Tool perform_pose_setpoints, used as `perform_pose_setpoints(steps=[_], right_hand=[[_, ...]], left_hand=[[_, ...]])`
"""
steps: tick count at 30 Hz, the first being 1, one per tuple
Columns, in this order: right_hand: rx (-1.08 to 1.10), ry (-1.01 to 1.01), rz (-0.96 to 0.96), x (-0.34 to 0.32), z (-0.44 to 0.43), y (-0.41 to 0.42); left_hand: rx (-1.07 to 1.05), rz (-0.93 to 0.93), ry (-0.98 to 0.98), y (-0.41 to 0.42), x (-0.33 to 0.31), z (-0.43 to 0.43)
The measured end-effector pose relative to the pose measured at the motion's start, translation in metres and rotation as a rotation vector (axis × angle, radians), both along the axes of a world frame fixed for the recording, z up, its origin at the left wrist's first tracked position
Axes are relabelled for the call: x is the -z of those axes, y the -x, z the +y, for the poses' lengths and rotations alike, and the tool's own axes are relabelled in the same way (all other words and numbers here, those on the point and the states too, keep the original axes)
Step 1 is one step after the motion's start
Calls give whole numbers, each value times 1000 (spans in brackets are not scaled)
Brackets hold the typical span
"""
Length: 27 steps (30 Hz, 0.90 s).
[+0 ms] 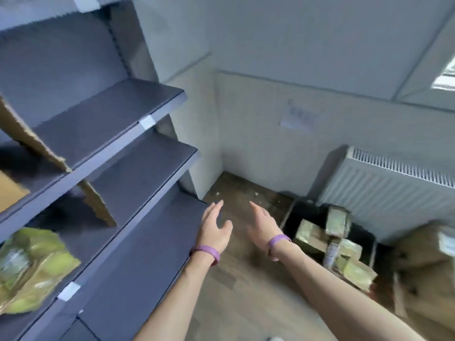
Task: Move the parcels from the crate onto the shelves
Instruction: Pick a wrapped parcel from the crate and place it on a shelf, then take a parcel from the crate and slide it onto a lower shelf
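Parcels [311, 233] first: a jumble of green-and-tan wrapped bundles sits in the black crate [307, 210] down on the floor [236, 303] at the right, just below the radiator [394, 188]. Some stand on end, others lie tilted against each other. Any print on the wrapping is too blurred to read.

One more parcel [34, 267] in the same wrap is up on the shelves [138, 173] at far left, on a lower tier and close to the front edge.

Both hands are out in front, between shelves and crate, and they hold nothing. The left hand [214, 232] hangs just off the corner of the lowest shelf with fingers straight and thumb spread. The right hand [263, 227] is beside it, fingers relaxed and pointing forward, well short of the crate. Each wrist has a purple band [205, 251].

Now labels. The shelf edges carry small white tags [147, 121] (blank, or too smeared to tell). Brown cardboard sheets [37, 139] lean on the upper tiers at the left. A pale paper [298, 119] is stuck to the wall above the floor corner, and its marks cannot be made out. At far right sits a cardboard box [423, 254] with a white label whose text is unreadable.
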State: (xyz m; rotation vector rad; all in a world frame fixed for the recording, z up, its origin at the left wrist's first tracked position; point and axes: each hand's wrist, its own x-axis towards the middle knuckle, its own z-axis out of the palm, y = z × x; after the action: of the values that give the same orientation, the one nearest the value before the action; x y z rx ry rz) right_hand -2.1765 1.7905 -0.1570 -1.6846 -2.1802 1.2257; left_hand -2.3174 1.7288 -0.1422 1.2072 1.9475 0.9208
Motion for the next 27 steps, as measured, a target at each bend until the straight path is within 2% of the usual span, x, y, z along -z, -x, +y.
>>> perform_pose_setpoints(steps=[3, 10, 19, 23, 27], right_hand=[[143, 7, 9, 1, 9, -66], [411, 42, 17, 19, 33, -181], [617, 121, -45, 43, 84, -256], [679, 155, -126, 50, 129, -285], [706, 209, -168, 66, 173, -302]], left_hand=[[117, -32, 50, -62, 0, 25], [323, 38, 186, -151, 15, 78], [542, 6, 212, -230, 40, 192], [577, -87, 305, -259, 59, 252], [602, -88, 384, -272, 79, 304]])
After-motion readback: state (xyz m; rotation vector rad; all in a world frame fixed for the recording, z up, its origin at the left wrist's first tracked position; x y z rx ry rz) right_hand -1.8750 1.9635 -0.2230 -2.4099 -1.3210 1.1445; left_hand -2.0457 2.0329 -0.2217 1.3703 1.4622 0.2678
